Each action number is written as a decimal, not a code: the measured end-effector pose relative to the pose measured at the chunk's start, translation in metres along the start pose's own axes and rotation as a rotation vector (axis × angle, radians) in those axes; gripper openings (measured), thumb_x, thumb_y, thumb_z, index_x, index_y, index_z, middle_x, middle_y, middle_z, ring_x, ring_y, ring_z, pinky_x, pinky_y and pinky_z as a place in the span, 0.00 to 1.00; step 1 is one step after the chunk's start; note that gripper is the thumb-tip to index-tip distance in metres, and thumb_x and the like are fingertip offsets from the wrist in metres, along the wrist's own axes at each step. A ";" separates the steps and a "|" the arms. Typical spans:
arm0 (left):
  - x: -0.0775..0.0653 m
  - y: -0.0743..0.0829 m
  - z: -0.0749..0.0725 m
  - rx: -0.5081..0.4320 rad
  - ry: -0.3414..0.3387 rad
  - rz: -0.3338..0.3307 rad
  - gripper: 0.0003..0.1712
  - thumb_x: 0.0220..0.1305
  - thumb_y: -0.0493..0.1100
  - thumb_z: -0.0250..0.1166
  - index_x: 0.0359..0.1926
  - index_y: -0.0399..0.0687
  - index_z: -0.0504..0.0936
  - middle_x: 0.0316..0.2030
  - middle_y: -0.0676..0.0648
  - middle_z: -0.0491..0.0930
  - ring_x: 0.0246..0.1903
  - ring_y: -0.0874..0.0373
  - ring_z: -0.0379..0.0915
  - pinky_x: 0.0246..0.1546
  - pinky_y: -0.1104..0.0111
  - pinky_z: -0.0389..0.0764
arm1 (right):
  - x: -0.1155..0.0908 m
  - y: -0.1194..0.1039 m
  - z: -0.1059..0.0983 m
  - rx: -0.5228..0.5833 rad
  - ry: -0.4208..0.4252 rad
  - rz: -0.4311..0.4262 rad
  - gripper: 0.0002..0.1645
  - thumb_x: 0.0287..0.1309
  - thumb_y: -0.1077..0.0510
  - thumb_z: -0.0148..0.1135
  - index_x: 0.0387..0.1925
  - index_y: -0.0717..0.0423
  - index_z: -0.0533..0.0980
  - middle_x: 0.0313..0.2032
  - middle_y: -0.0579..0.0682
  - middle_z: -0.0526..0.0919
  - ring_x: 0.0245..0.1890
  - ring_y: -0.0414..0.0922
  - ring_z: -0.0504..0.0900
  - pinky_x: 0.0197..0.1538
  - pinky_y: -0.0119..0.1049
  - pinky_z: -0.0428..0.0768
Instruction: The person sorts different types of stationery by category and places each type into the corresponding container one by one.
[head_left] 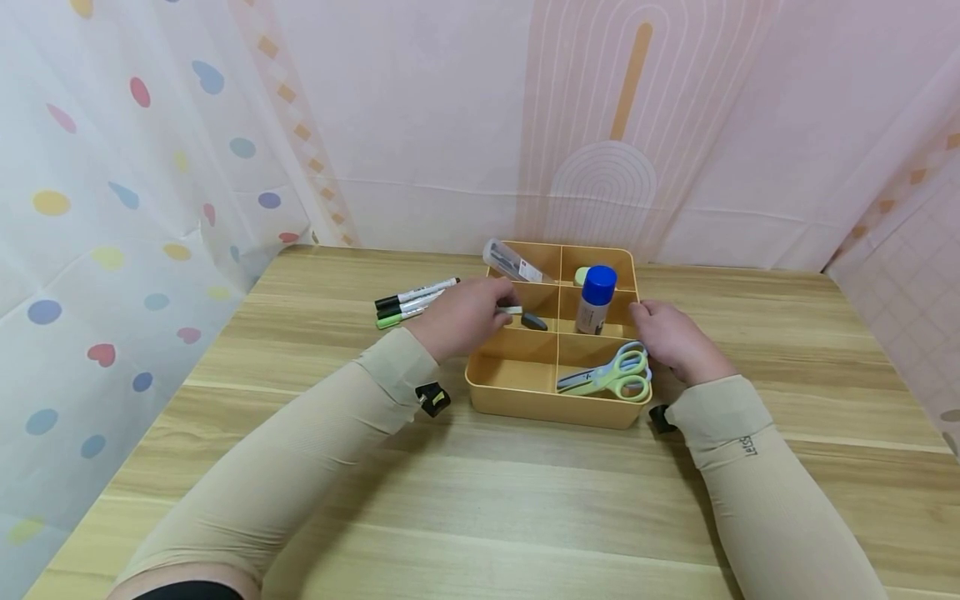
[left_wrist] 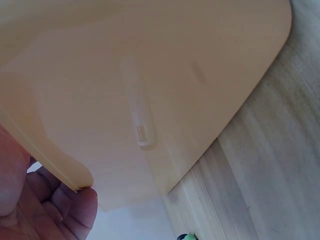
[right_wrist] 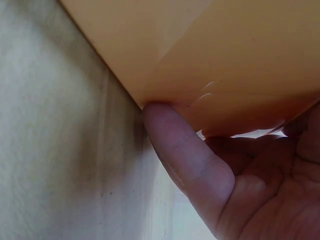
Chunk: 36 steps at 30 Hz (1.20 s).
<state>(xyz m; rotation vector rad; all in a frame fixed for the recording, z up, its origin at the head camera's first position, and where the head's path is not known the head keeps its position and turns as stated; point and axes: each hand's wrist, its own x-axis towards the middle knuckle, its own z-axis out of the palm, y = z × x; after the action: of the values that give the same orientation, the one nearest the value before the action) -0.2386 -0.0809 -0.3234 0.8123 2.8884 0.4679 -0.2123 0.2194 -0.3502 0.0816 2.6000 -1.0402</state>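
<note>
A yellow-orange desk organizer (head_left: 555, 408) with several compartments stands on the table between both hands. My left hand (head_left: 468, 315) grips its left rim; in the left wrist view, curled fingers (left_wrist: 82, 210) lie against the outside wall. My right hand (head_left: 678, 337) holds the right side, with one finger (right_wrist: 185, 150) along the wall's lower edge in the right wrist view. A thin white piece with a dark grey cap (head_left: 534, 321) shows in the middle left compartment, beside the left fingertips. Next to it stands a glue stick (head_left: 595, 304) with a blue cap. Green and blue scissors (head_left: 618, 379) lie at front right.
Markers (head_left: 408, 304) with black and green caps lie on the table left of the organizer. A clear narrow case (head_left: 513, 261) leans in the back left compartment, and a pale green piece (head_left: 581, 276) sits at back right. A patterned curtain (head_left: 435, 125) hangs behind the table.
</note>
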 end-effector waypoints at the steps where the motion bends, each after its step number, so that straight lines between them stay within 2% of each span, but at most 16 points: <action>1: 0.000 0.000 0.000 -0.002 -0.001 0.000 0.10 0.76 0.44 0.65 0.53 0.48 0.83 0.46 0.50 0.86 0.44 0.55 0.81 0.50 0.61 0.84 | 0.000 0.000 0.000 0.000 -0.002 0.000 0.39 0.83 0.43 0.26 0.75 0.67 0.63 0.51 0.64 0.73 0.61 0.62 0.69 0.67 0.59 0.70; 4: 0.000 0.000 0.000 -0.007 -0.001 0.001 0.12 0.75 0.43 0.65 0.55 0.46 0.84 0.48 0.49 0.87 0.48 0.54 0.82 0.54 0.60 0.85 | 0.000 0.000 0.000 0.003 -0.004 0.001 0.39 0.84 0.43 0.25 0.76 0.67 0.62 0.59 0.66 0.72 0.62 0.62 0.69 0.69 0.60 0.69; 5: 0.000 0.000 0.000 -0.007 -0.001 0.001 0.12 0.75 0.43 0.65 0.55 0.46 0.84 0.49 0.49 0.87 0.49 0.54 0.82 0.55 0.59 0.84 | 0.000 0.000 0.000 0.006 -0.004 0.003 0.39 0.84 0.43 0.26 0.76 0.67 0.62 0.59 0.66 0.72 0.62 0.62 0.69 0.69 0.60 0.69; 9: 0.000 0.000 0.000 -0.010 -0.004 0.002 0.13 0.76 0.42 0.64 0.57 0.44 0.83 0.50 0.48 0.87 0.51 0.54 0.83 0.57 0.59 0.84 | 0.001 0.000 0.001 0.010 -0.002 0.005 0.38 0.84 0.44 0.26 0.73 0.67 0.65 0.47 0.63 0.73 0.60 0.61 0.70 0.66 0.58 0.71; 11: -0.001 0.000 0.000 -0.011 -0.005 0.001 0.14 0.76 0.42 0.64 0.57 0.44 0.83 0.51 0.47 0.87 0.52 0.53 0.83 0.57 0.59 0.84 | 0.000 0.000 0.001 0.012 -0.004 0.007 0.38 0.84 0.44 0.26 0.73 0.67 0.65 0.46 0.62 0.73 0.61 0.61 0.70 0.66 0.58 0.71; 14: -0.001 0.000 0.000 -0.009 -0.003 0.004 0.14 0.76 0.42 0.64 0.58 0.44 0.83 0.52 0.47 0.87 0.52 0.53 0.83 0.58 0.58 0.84 | 0.000 -0.001 0.000 0.008 -0.010 0.006 0.39 0.84 0.43 0.25 0.77 0.67 0.61 0.60 0.67 0.74 0.65 0.62 0.69 0.73 0.62 0.68; 16: -0.001 -0.001 0.000 -0.011 -0.002 0.005 0.14 0.76 0.42 0.64 0.58 0.45 0.83 0.52 0.47 0.87 0.53 0.53 0.83 0.59 0.58 0.84 | 0.000 -0.001 0.001 0.003 -0.013 0.008 0.40 0.84 0.43 0.25 0.78 0.67 0.58 0.69 0.68 0.69 0.67 0.62 0.67 0.77 0.64 0.64; 18: -0.002 -0.001 0.001 -0.020 -0.002 0.003 0.14 0.76 0.42 0.64 0.58 0.45 0.83 0.52 0.47 0.87 0.53 0.52 0.83 0.59 0.58 0.84 | 0.000 -0.001 0.001 -0.001 -0.016 0.008 0.41 0.84 0.43 0.25 0.79 0.68 0.56 0.73 0.68 0.66 0.69 0.63 0.66 0.78 0.66 0.60; 25: -0.005 -0.005 0.001 -0.048 0.017 0.007 0.15 0.76 0.44 0.64 0.59 0.46 0.83 0.56 0.47 0.85 0.56 0.50 0.82 0.60 0.56 0.83 | 0.000 -0.002 0.000 -0.004 -0.015 0.010 0.40 0.84 0.43 0.25 0.80 0.68 0.56 0.77 0.69 0.62 0.76 0.65 0.62 0.79 0.66 0.58; 36: -0.018 -0.023 -0.007 -0.062 0.113 -0.031 0.17 0.77 0.46 0.61 0.62 0.49 0.82 0.61 0.46 0.83 0.63 0.48 0.78 0.66 0.52 0.78 | 0.000 -0.002 0.000 -0.003 -0.019 0.018 0.40 0.84 0.43 0.25 0.80 0.67 0.54 0.78 0.69 0.61 0.76 0.64 0.62 0.80 0.65 0.58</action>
<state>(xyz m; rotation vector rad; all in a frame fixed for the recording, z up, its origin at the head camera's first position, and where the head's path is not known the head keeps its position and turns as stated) -0.2354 -0.1107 -0.3233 0.7543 2.9673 0.6159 -0.2128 0.2180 -0.3490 0.0944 2.5794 -1.0256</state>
